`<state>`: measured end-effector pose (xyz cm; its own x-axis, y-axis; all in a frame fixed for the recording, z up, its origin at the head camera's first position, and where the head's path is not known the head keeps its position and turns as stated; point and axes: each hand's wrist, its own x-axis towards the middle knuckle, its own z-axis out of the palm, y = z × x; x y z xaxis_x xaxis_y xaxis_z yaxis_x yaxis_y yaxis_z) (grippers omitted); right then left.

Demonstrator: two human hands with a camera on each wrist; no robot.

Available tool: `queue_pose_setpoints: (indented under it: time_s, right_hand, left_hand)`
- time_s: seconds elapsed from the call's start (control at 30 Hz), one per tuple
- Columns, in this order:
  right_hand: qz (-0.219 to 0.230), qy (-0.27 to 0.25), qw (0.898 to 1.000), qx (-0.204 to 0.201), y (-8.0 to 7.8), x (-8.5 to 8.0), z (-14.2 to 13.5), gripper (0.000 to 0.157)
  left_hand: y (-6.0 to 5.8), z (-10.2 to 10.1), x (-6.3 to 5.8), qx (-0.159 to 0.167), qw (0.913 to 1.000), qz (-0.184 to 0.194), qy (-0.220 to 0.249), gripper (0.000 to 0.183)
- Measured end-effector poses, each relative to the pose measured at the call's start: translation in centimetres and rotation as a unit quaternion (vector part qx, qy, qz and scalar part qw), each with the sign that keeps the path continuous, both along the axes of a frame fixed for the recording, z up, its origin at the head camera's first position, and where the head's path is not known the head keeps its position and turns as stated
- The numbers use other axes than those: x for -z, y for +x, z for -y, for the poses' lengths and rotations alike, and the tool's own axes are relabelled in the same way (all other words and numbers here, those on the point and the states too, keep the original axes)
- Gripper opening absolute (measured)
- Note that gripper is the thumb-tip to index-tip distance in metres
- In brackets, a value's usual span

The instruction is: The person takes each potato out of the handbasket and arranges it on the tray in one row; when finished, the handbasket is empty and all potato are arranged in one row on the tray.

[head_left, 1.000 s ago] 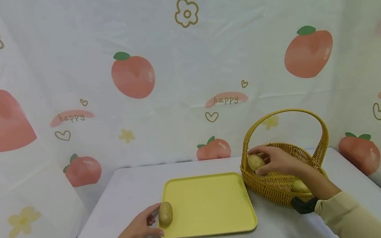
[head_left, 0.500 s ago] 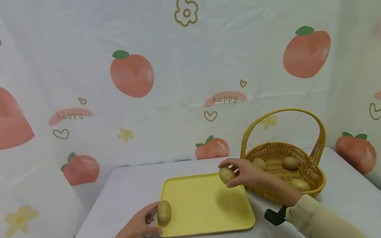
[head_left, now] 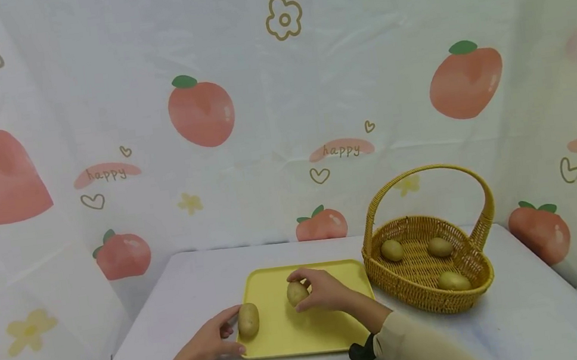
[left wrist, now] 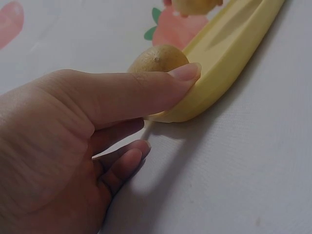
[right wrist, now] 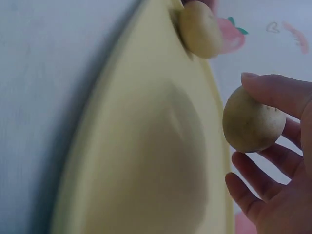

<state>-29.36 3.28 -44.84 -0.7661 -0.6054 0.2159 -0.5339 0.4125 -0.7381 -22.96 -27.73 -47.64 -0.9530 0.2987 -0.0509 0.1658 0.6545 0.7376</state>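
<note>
My right hand [head_left: 326, 289] pinches a potato [head_left: 297, 293] between thumb and fingers, above the middle of a yellow tray [head_left: 319, 338]. The right wrist view shows that potato [right wrist: 253, 122] apart from the tray, which bears a dark shadow. My left hand [head_left: 211, 339] is at the tray's left edge; its thumb [left wrist: 170, 83] touches the rim there, and the other fingers are spread or loosely bent. A second potato [head_left: 249, 320] lies on the tray beside my left fingers. In the left wrist view the thumb partly covers this potato [left wrist: 158, 59].
A wicker basket [head_left: 415, 290] with a tall arched handle stands right of the tray. Inside lie three potatoes: one left [head_left: 392, 250], one at the back [head_left: 439, 246], one in front [head_left: 453, 281]. A fruit-print cloth [head_left: 270, 206] hangs behind the white table [head_left: 197, 275].
My right hand has lifted a potato out of the basket and carried it left over the tray. The left hand and the potato beside it have stayed in place.
</note>
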Motion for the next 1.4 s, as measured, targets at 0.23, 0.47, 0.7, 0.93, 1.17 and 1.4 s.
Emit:
queue_pose_setpoints:
  time_s: [0.23,0.47,0.7,0.93,1.17,1.4]
  right_hand:
    - [0.023,0.012,0.999,0.026,0.9,1.3,4.0,0.063]
    - [0.034,0.022,0.999,0.027,1.6,2.1,5.9,0.061]
    - [0.017,0.039,0.999,0.018,1.9,2.3,6.3,0.062]
    - [0.004,0.043,0.999,0.016,2.0,1.8,4.9,0.064]
    - [-0.023,0.032,0.999,0.005,1.3,-0.1,1.7,0.056]
    - [-0.042,0.029,0.999,-0.008,0.4,-3.0,-2.5,0.043]
  left_hand:
    - [-0.2,0.1,0.3,0.000,1.0000,0.003,0.000,0.088]
    - [-0.3,0.3,0.4,0.011,0.9999,-0.004,0.001,0.087]
    - [-0.2,0.2,0.2,0.020,0.9997,-0.013,0.003,0.087]
    - [-0.2,0.2,0.4,0.014,0.9999,-0.009,0.001,0.088]
    - [-0.3,0.4,0.3,0.022,0.9996,-0.018,0.003,0.088]
    - [-0.2,0.4,0.4,0.029,0.9993,-0.022,0.009,0.087]
